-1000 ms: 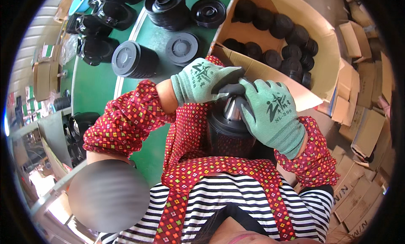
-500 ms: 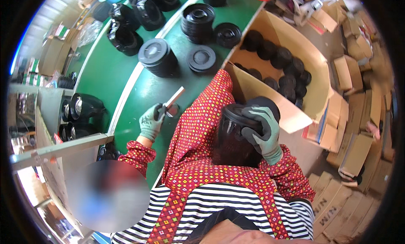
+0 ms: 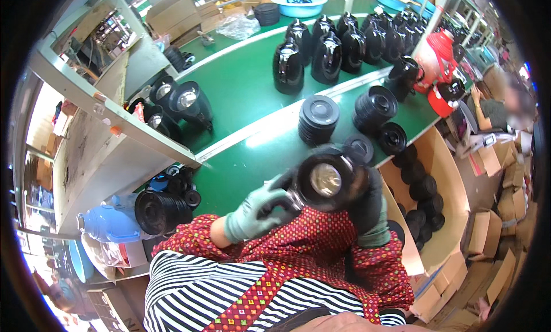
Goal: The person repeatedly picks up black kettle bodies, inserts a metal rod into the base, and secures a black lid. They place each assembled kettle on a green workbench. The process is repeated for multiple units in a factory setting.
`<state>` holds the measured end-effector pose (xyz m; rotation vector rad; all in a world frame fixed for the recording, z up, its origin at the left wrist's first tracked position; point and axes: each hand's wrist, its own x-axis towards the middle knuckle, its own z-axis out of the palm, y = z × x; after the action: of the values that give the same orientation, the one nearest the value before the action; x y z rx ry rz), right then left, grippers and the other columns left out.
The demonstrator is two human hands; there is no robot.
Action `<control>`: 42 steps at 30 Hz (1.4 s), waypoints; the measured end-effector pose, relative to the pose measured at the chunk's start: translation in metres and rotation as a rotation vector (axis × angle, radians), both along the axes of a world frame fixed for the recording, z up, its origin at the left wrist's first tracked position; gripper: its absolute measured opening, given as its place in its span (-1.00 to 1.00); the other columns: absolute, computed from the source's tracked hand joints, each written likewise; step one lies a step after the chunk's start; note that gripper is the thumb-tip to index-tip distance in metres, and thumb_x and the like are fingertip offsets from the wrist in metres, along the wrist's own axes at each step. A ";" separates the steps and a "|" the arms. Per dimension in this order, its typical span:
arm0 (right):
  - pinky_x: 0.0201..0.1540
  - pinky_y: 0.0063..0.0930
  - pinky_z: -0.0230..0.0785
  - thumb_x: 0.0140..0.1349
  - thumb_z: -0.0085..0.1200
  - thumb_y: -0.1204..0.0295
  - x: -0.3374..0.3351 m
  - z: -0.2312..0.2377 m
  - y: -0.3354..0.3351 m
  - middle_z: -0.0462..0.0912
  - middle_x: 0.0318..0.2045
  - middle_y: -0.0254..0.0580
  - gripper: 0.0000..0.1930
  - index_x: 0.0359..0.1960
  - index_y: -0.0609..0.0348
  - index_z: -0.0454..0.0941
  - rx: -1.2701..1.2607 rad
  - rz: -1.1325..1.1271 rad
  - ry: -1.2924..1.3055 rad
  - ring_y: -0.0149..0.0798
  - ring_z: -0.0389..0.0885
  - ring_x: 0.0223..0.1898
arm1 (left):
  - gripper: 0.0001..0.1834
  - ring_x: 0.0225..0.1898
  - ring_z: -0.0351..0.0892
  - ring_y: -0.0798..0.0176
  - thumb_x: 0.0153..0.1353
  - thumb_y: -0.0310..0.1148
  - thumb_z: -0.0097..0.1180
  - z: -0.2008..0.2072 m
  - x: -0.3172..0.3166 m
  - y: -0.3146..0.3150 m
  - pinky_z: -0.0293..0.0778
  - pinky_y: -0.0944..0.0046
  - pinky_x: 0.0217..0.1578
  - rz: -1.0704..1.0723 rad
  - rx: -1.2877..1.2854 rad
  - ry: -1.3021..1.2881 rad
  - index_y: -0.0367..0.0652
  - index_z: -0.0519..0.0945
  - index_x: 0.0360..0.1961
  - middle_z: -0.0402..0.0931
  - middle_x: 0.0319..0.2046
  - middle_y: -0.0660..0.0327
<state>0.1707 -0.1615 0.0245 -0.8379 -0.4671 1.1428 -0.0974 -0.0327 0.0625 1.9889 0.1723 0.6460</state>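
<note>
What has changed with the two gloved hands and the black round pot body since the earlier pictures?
The left hand, away at the green table half a second ago, has returned to the black round pot body, now tipped, its shiny opening showing. The right hand stayed on it.

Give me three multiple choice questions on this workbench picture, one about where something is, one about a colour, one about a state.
1. Where do the finished black jugs stand?
A. at the far end of the green table
B. inside the cardboard box
C. on the floor

2. What colour is the table top?
A. white
B. green
C. yellow

3. How is the black jug body held?
A. lying alone on the table
B. by one hand only
C. between the left hand and right hand, open mouth toward the camera

Answers: A, they stand in a group by the far edge; B, its bare surface is green; C, both gloved hands grip it.
</note>
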 end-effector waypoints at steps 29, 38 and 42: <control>0.16 -0.12 0.50 0.24 0.21 0.59 -0.023 -0.064 0.023 0.72 0.00 0.15 -0.64 0.09 0.35 0.67 -0.168 -0.154 -1.347 0.16 0.70 0.03 | 0.10 0.50 0.27 -0.24 0.14 0.12 0.46 -0.122 0.084 0.363 0.38 -0.11 0.40 1.217 0.290 0.308 -0.17 0.19 0.55 0.22 0.50 -0.18; 0.20 -0.14 0.50 0.30 0.19 0.55 -0.032 -0.071 0.019 0.75 0.01 0.07 -0.68 0.09 0.30 0.69 -0.080 -0.166 -1.387 0.10 0.70 0.07 | -0.06 0.21 0.62 -0.26 0.19 0.03 0.45 -0.087 -0.101 0.292 0.61 -0.11 0.17 1.463 0.279 0.774 -0.16 0.31 0.47 0.21 0.53 -0.08; 0.22 -0.20 0.49 0.34 0.17 0.54 -0.032 -0.071 0.016 0.74 0.03 0.04 -0.68 0.12 0.30 0.66 -0.079 -0.136 -1.339 0.05 0.70 0.08 | -0.21 0.25 0.59 -0.19 0.17 -0.04 0.45 -0.098 -0.109 0.298 0.58 -0.04 0.19 1.447 0.450 0.594 -0.25 0.49 0.33 0.46 0.38 -0.05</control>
<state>0.1385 -0.1451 -0.0461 -1.6244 -1.4232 0.3234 -0.2064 0.2649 -0.0356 2.1851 2.0885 0.9564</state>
